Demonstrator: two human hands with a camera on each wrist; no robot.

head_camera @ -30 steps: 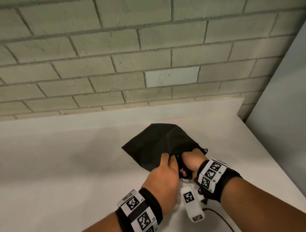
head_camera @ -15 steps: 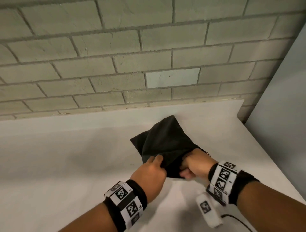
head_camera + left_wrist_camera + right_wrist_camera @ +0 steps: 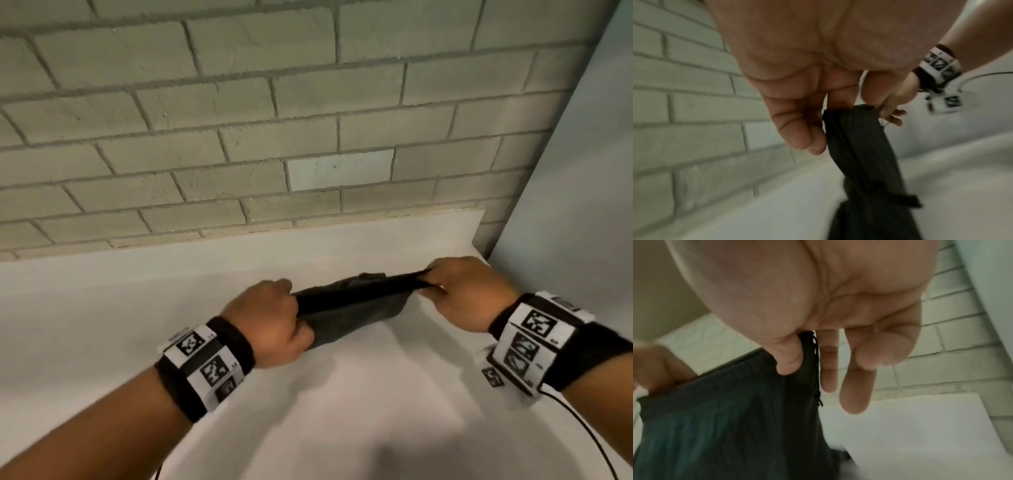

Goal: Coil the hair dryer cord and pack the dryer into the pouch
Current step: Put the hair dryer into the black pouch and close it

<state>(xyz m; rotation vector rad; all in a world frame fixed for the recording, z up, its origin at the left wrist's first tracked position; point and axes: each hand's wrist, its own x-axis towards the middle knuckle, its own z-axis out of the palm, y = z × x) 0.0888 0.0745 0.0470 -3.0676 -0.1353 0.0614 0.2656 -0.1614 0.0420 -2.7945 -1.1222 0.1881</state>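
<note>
1. No brand name or readable writing is seen on the pouch (image 3: 352,305); the wristbands (image 3: 205,363) are printed with black-and-white square code markers, beside which tiny characters are too blurred to be read.
2. The black fabric pouch is held stretched between both hands at the centre of the head view, above the white table (image 3: 342,394); whether its lower edge touches the table cannot be told.
3. The left end of the pouch's top hem is gripped by the left hand (image 3: 274,318), left of centre in the head view; the fingers are curled round the cloth into a fist.
4. In the left wrist view the hem is seen pinched under the curled fingers (image 3: 797,129), with the cloth running down to the lower right of the frame.
5. The right end of the hem is pinched by the right hand (image 3: 469,294), right of centre in the head view; in the right wrist view the thumb (image 3: 789,360) is pressed on the dark cloth near the drawstring (image 3: 816,369), while the other fingers (image 3: 857,386) are extended more loosely beside it.
6. The hair dryer itself is not made out in any view.
7. A pale brick wall (image 3: 239,137) is seen across the upper frame.
</note>
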